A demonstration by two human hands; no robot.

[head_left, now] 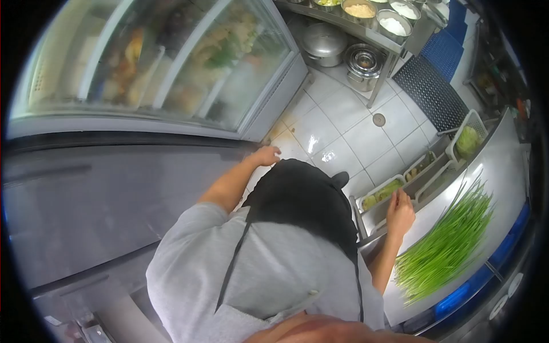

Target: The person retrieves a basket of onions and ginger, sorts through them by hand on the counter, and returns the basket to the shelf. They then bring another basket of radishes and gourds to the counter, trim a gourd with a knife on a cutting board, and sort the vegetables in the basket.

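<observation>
Looking straight down along a grey shirt and a black apron.

Right hand (400, 214) lying on the near edge of a long stainless steel worktop (503, 166), palm down, fingers (394, 198) loosely apart and closed on nothing, fingertips toward a shallow rectangular steel container with yellow-green pieces (380, 194) just beyond the edge.

Just beside this hand, on the worktop, a big bundle of long thin green chive stalks (446, 246). Long axis on a diagonal, from the lower left near the forearm to the upper right of the view. Thick, even ends close to the body; thin loose tips fanning away toward the far end of the worktop. Not touched by the hand, only near to it.

Left hand (266, 155) stretched out to the other side, at the lower corner of a glass-door display fridge (171, 63), beside a dull grey flat surface (86, 211). Fingers curled, but impossible to tell whether clamped on something or only resting there.

Further along the row of containers, a white plastic basket with a pale green cabbage (468, 140). Beyond, white floor tiles (343, 114), a blue perforated mat (432, 86), and round steel pots (326, 41) under a shelf with steel bowls of white food (394, 24).
</observation>
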